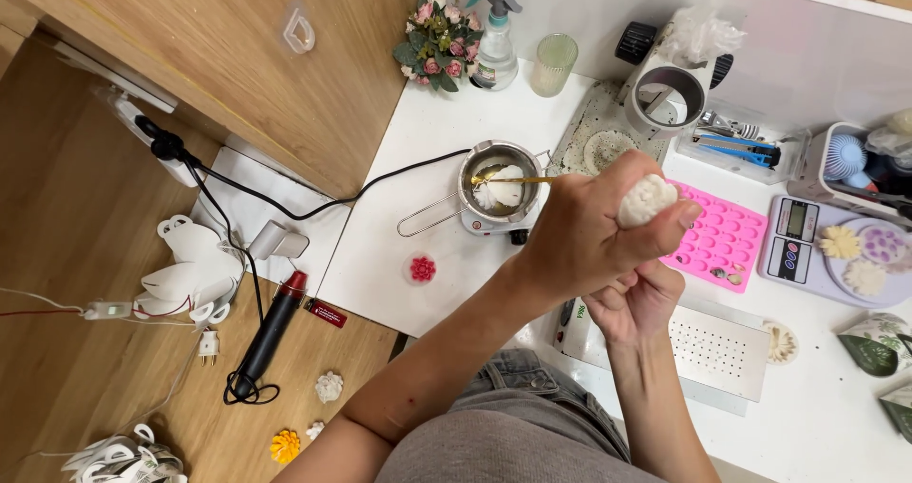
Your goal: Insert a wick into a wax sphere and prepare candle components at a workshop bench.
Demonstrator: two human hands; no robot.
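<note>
A: From the head camera, what have you got in your left hand point(579, 241)?

B: You hold a white flower-shaped wax piece point(647, 199) pinched at the fingertips, fingers closed around it. It sits at the far end of the grip, past the knuckles, with its petalled face turned up and to the right. It is roundish, so no clear long axis shows.

A: And your right hand point(635, 303)?

B: It lies just under the left hand, touching it, palm up and fingers curled. You cannot tell whether it grips anything; the left hand covers its fingertips.

A: Where is the piece over the bench?

B: It hangs above the white table point(380, 255), over the near left edge of the pink silicone mould point(727, 241). To its left stands the small metal melting pot point(499, 184) on its heater, with white wax and a gold spoon point(518, 179) inside. Below your hands lies a white perforated plate point(717, 345). At the right, a digital scale point(793, 241) sits beside a lilac tray point(860, 293) of flower pieces.
</note>
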